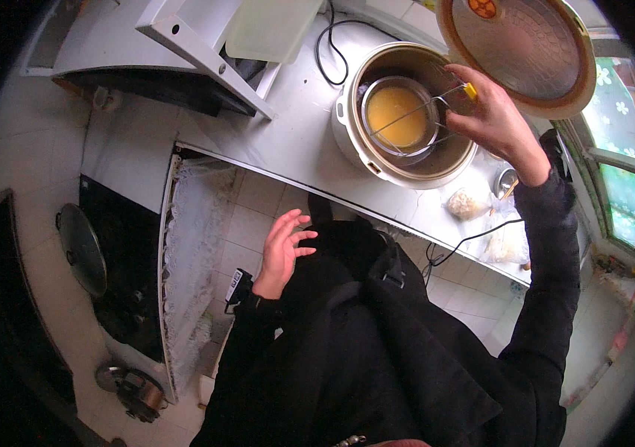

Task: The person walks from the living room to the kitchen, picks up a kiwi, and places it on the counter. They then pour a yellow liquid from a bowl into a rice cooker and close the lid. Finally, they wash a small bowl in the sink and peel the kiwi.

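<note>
My right hand point(488, 114) grips a metal wire lifter point(406, 120) with a yellow piece at its handle end. The lifter's wires reach across a round steel bowl point(435, 134) of yellow liquid point(396, 114) that looks like beaten egg. Whether the wires grip the bowl's rim, I cannot tell. The bowl sits inside a round electric cooker point(373, 166), against the left part of its inner pot. Hinged up behind my right hand is the cooker's lid point(524, 42), its inner side wet. My left hand point(284, 248) holds nothing, fingers spread, in front of the counter edge.
The cooker stands on a white counter point(301, 151). Bagged food point(468, 202) and a black cord point(474, 234) lie to its right. A white metal frame point(205, 61) stands left. Further left are a black hob point(127, 268) and a pan lid point(81, 250). A window point(619, 139) borders the right.
</note>
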The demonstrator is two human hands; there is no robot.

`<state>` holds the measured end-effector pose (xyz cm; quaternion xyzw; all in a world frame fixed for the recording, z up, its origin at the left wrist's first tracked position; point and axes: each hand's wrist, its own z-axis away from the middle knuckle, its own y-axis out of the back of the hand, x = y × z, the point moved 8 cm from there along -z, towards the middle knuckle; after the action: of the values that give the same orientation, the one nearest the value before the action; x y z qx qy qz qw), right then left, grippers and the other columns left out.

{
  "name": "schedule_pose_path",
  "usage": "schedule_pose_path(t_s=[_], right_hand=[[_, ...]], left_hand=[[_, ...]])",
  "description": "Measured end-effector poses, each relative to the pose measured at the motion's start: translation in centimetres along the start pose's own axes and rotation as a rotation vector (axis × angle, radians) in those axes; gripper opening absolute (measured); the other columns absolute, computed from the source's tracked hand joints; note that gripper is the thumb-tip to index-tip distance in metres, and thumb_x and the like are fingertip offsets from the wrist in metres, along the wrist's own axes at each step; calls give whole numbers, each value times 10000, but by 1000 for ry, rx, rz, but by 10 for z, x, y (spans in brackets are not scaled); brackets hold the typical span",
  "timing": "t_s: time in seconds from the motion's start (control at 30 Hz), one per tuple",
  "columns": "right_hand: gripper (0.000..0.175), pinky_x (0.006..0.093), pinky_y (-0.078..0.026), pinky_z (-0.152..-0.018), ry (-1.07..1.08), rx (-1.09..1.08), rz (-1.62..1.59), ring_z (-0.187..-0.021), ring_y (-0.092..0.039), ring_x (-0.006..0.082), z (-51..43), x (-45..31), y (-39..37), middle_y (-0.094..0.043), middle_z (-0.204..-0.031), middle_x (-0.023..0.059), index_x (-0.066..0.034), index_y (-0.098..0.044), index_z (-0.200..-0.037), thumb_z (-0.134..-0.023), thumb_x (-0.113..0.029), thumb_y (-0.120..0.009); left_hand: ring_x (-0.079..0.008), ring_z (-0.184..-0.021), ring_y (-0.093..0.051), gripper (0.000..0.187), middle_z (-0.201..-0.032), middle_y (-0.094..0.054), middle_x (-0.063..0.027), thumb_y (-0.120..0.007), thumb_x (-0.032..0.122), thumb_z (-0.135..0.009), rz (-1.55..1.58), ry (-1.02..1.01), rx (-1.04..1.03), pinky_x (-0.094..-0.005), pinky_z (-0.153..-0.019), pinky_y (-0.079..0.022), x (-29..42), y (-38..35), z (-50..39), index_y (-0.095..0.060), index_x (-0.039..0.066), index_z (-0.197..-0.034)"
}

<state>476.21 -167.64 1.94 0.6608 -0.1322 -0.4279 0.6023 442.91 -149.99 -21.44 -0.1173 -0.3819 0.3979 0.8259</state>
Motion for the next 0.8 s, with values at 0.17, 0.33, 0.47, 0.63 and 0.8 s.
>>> schedule_pose_path(t_s=[0.17,0.33,0.47,0.63,0.8], right_hand=[[589,363,-509,-934,-27,128,-106,-1069,-609,272,41,2,42,-589,-1199,173,-38,-485,-1335,-788,-127,-685],[577,341,-534,-897,-126,295,-228,-1043,-620,201,126,21,85,-601,-1172,132,-72,-482,-1366,-815,-62,-653],[567,313,-535,-887,-290,471,-443,-1048,-626,198,210,70,90,-607,-1194,127,-38,-481,-1368,-813,23,-586],[490,307,-537,-829,-404,635,-1009,-1002,-645,223,292,127,41,-607,-1181,168,34,-473,-1335,-862,6,-598],[427,334,-563,-787,-594,763,-1232,-962,-665,255,345,152,-9,-622,-1157,183,37,-498,-1288,-876,-24,-591]], left_hand=[[-199,-941,-620,383,-1211,-566,-89,-514,265,-965,-144,-191,26,-331,-711,-534,58,-13,-1,-485,88,-1303],[-215,-1103,-572,407,-1259,-555,-104,-510,185,-941,-327,-633,-129,-342,-946,-449,182,-100,-2,-480,25,-1314],[-243,-1320,-431,452,-1382,-493,-126,-484,109,-927,-392,-788,-280,-394,-1126,-271,245,-206,3,-445,-4,-1363],[-222,-1347,-386,487,-1421,-459,-105,-573,75,-890,-586,-1034,-431,-365,-1133,-245,269,-333,-9,-452,30,-1360],[-208,-1318,-382,590,-1433,-413,-127,-498,-11,-861,-887,-1251,-644,-308,-1077,-328,247,-444,-18,-356,-15,-1434]])
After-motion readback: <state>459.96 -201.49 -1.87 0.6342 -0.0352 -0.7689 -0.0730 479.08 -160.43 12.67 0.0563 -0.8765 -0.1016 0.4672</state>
